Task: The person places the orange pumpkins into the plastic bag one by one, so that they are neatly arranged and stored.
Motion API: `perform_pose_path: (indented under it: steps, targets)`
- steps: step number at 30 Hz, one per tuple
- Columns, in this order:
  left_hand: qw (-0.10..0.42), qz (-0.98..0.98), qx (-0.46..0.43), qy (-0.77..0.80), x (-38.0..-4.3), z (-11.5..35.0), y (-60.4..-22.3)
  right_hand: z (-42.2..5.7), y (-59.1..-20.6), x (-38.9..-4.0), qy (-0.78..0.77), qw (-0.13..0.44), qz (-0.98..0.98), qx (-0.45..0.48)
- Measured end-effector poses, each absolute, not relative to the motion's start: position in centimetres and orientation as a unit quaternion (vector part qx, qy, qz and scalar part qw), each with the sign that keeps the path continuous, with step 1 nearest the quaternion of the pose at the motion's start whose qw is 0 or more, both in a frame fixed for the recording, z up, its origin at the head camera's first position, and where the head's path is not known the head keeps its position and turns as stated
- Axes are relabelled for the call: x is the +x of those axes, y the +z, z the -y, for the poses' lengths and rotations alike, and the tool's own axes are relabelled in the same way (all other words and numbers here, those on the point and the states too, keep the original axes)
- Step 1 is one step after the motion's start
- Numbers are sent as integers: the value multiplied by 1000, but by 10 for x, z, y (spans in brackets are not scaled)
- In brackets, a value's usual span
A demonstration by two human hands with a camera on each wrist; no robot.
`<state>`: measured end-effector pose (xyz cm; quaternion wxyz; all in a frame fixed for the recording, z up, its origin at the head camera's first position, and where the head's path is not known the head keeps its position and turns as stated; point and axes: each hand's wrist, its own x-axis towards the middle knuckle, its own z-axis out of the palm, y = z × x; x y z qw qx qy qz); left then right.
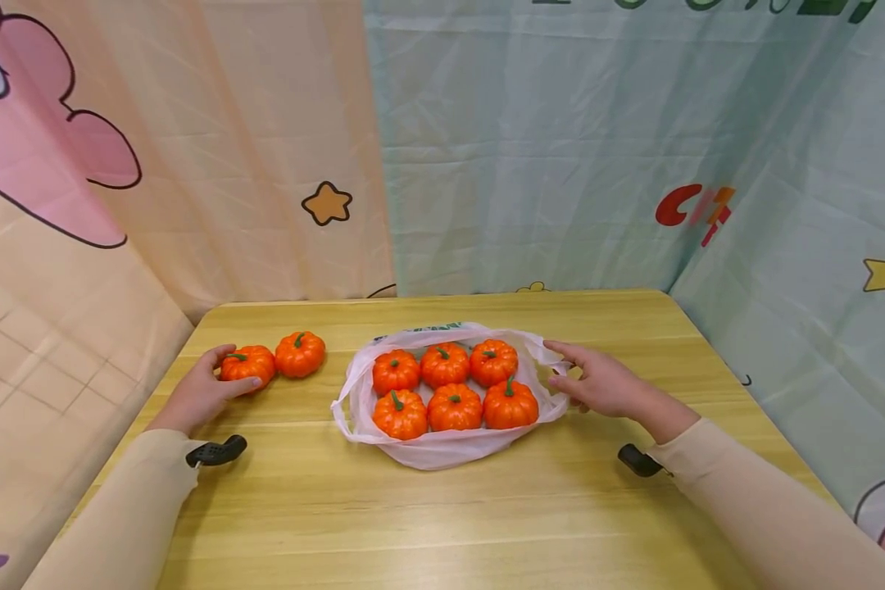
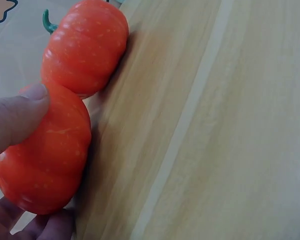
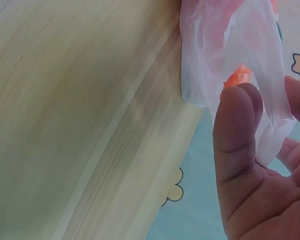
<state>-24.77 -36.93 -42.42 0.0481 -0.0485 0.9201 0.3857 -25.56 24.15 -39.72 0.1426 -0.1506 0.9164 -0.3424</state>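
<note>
On the left of the table, my left hand [image 1: 201, 389] grips a small orange pumpkin [image 1: 260, 365], thumb on the near side and fingers round the far side. In the left wrist view this pumpkin [image 2: 50, 150] touches a second pumpkin [image 2: 87, 47], which has a curved green stem. A white plastic bag [image 1: 431, 455] lies mouth up at the middle, with several pumpkins [image 1: 454, 407] inside in two rows. My right hand [image 1: 603, 381] holds the bag's right handle; in the right wrist view the handle [image 3: 270, 120] passes between thumb and fingers.
The wooden table [image 1: 442, 524] ends at a hanging printed cloth [image 1: 524, 164] behind it, and more cloth hangs at both sides. A black device [image 1: 217, 451] sits at the left wrist, another black device [image 1: 639, 460] at the right.
</note>
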Motion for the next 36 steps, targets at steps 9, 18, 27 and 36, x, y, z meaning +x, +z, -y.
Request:
perform_pose_path:
  steps: [9,18,27,36]
  targets:
    - [41,-906,-42,420,-256,370,-433,-243,-397,-253,-338,118,-920,-159]
    - [41,-875,-56,479,-257,373,-439,-240,-396,-254,-346,100,-919,-161]
    - [39,-870,-63,487,-253,374,-440,-234,-392,-251,-347,95,-919,-159]
    - [34,-867,-68,493,-250,375,-441,-229,-388,-247,-354,69,-917,-170]
